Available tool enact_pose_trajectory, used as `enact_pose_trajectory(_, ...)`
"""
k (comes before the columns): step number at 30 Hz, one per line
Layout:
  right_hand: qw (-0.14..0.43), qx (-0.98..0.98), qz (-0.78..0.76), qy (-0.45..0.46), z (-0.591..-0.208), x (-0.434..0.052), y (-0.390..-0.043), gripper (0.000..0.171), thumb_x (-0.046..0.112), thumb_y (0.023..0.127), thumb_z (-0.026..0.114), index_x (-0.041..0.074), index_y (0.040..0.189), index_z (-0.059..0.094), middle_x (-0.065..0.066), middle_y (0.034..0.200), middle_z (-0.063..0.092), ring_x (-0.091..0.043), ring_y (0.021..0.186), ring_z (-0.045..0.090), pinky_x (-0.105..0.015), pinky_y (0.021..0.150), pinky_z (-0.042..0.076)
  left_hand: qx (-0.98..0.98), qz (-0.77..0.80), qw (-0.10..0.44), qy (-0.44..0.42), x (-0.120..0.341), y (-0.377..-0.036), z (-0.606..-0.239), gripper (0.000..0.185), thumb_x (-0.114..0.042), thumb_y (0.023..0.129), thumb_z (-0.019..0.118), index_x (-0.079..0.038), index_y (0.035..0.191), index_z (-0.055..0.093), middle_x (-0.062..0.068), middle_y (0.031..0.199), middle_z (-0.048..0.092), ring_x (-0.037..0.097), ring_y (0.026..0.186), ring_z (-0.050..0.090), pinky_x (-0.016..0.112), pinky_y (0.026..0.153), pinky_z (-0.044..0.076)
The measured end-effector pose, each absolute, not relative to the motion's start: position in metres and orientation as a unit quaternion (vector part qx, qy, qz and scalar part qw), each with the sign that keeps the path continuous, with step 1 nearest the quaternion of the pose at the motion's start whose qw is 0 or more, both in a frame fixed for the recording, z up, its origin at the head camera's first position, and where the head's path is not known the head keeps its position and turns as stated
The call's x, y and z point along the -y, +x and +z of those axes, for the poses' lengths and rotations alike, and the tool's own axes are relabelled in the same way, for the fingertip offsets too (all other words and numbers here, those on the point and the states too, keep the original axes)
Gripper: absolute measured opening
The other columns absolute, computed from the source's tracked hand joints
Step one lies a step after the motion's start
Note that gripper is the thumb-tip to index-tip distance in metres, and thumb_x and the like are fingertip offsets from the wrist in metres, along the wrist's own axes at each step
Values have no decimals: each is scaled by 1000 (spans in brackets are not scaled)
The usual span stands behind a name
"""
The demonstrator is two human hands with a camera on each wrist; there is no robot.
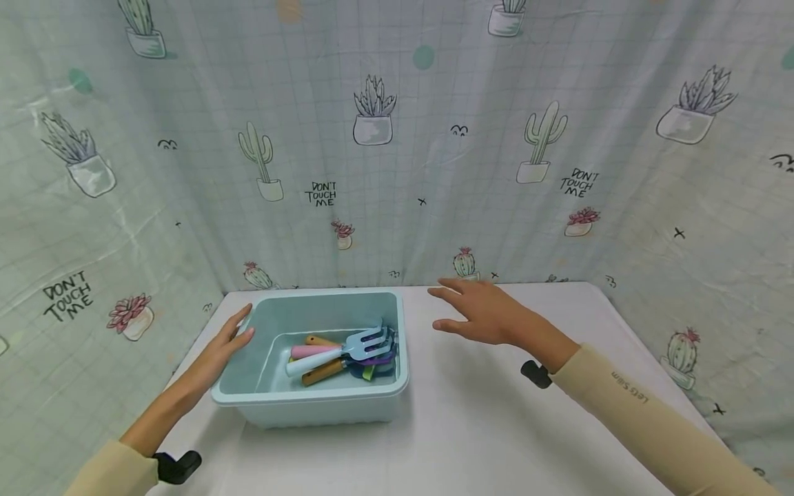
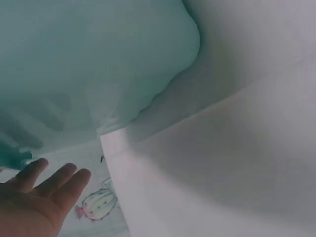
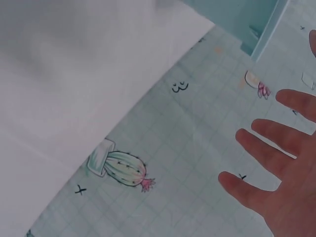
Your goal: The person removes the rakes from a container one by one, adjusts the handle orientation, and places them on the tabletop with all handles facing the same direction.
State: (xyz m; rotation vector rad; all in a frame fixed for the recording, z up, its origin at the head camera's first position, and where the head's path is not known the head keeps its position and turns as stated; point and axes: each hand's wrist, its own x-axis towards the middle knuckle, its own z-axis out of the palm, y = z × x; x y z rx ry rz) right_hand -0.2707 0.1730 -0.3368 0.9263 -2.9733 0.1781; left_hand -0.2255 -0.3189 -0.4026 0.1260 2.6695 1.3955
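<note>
Cactus-print curtain — white table, soft light

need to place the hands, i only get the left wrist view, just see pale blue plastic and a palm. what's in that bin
Observer: The head view shows garden tools lying in the bin; a pale blue hand fork is on top.
Operator: is my left hand gripping it
Observer: No. The left hand rests open against the bin's left rim.
Operator: and the right hand
Observer: The right hand hovers open, fingers spread, right of the bin, touching nothing.
</note>
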Motion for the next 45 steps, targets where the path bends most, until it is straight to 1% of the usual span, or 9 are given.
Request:
enact_pose_trajectory(2, 6, 953, 60, 297, -338, -171, -269, 74, 67, 98, 52, 27, 159, 42, -10, 166, 40, -36, 151, 42, -66, 120, 32, -880, 468, 67, 45, 319, -224, -404, 72, -49, 110, 38, -26, 168, 2, 19, 175, -2, 57, 156, 3, 82, 113, 17)
enact_pose_trajectory(6, 7, 950, 60, 305, -341, -169, -268, 75, 69, 98, 49, 27, 159, 41, -10, 165, 41, -35, 149, 44, -65, 119, 35, -880, 468, 71, 47, 320, -222, -407, 70, -52, 110, 35, -26, 168, 6, 19, 175, 2, 57, 156, 9, 82, 111, 21)
enact_pose_trajectory(11, 6, 946, 65, 318, -339, -163, -267, 75, 70, 99, 49, 28, 160, 40, -9, 165, 41, -34, 149, 46, -63, 119, 36, -864, 495, 90, 29, 323, -221, -408, 73, -50, 109, 39, -32, 167, -1, 13, 175, -8, 54, 158, -3, 83, 114, 12)
enact_pose_trajectory(14, 8, 942, 69, 328, -336, -159, -267, 74, 66, 100, 52, 28, 162, 36, -9, 165, 41, -34, 147, 48, -62, 116, 40, -856, 508, 96, 26, 325, -220, -409, 79, -43, 108, 46, -33, 166, -6, 11, 175, -14, 54, 157, -9, 84, 114, 8)
enact_pose_trajectory(19, 9, 939, 77, 336, -331, -151, -268, 76, 58, 101, 57, 29, 165, 28, -10, 165, 40, -35, 143, 52, -59, 110, 48, -858, 506, 78, 36, 325, -220, -410, 84, -33, 106, 54, -32, 166, -5, 12, 175, -12, 56, 157, -8, 84, 113, 9)
enact_pose_trajectory(24, -3, 938, 84, 337, -324, -139, -267, 76, 56, 101, 59, 30, 165, 27, -8, 167, 38, -34, 145, 50, -58, 110, 49, -855, 511, 79, 48, 324, -222, -411, 75, -38, 110, 44, -32, 167, -5, 13, 175, -11, 57, 156, -3, 82, 115, 12)
enact_pose_trajectory(29, -8, 930, 92, 356, -316, -124, -267, 75, 55, 101, 59, 29, 164, 28, -9, 166, 38, -34, 147, 48, -57, 111, 49, -856, 509, 75, 54, 323, -221, -409, 67, -45, 112, 34, -33, 167, -2, 12, 175, -10, 55, 157, -4, 84, 114, 10)
enact_pose_trajectory(37, -25, 920, 92, 380, -308, -93, -270, 72, 50, 101, 61, 32, 164, 29, -4, 166, 37, -30, 148, 47, -55, 114, 46, -855, 510, 75, 60, 321, -222, -405, 65, -47, 112, 29, -31, 167, 0, 12, 175, -9, 54, 158, -7, 85, 113, 5)
enact_pose_trajectory(45, -44, 902, 77, 423, -296, -54, -270, 70, 49, 102, 60, 32, 163, 31, -1, 164, 41, -25, 146, 49, -49, 116, 46, -860, 501, 77, 63, 323, -219, -407, 63, -47, 113, 26, -31, 168, 1, 13, 175, -8, 55, 157, -5, 85, 112, 6)
